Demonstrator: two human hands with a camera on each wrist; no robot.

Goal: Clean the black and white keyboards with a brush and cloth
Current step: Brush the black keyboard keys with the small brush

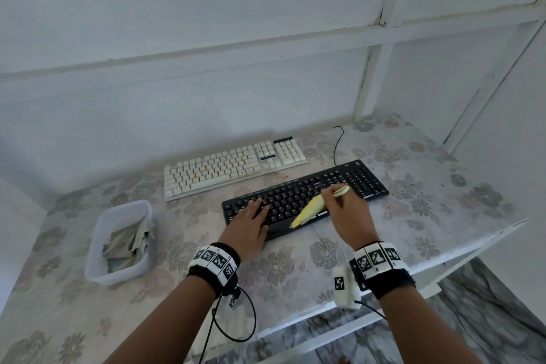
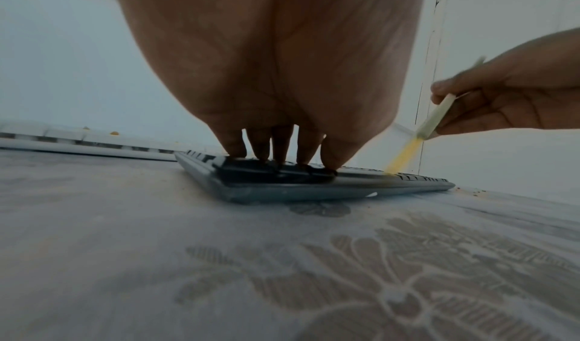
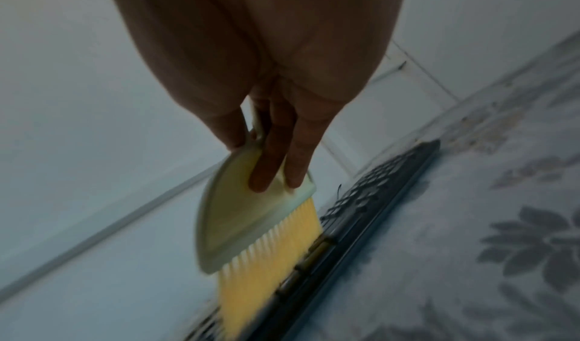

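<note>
The black keyboard point(image 1: 307, 195) lies near the table's front, angled up to the right. My left hand point(image 1: 251, 216) rests flat on its left keys, fingers straight; in the left wrist view the fingertips point(image 2: 282, 157) press the keys. My right hand point(image 1: 342, 204) grips the pale handle of a yellow-bristled brush point(image 1: 310, 210), whose bristles touch the keyboard's front middle. In the right wrist view two fingers lie along the brush point(image 3: 251, 217) above the black keyboard point(image 3: 376, 197). The white keyboard point(image 1: 233, 165) sits behind, with orange specks on its keys.
A clear plastic tub point(image 1: 97, 245) holding a crumpled cloth point(image 1: 130, 242) stands at the left on the floral tablecloth point(image 1: 295, 260). White walls with frame bars close the back and right. A black cable point(image 1: 336, 142) runs behind the black keyboard. The table's edge point(image 1: 443, 263) is at the right.
</note>
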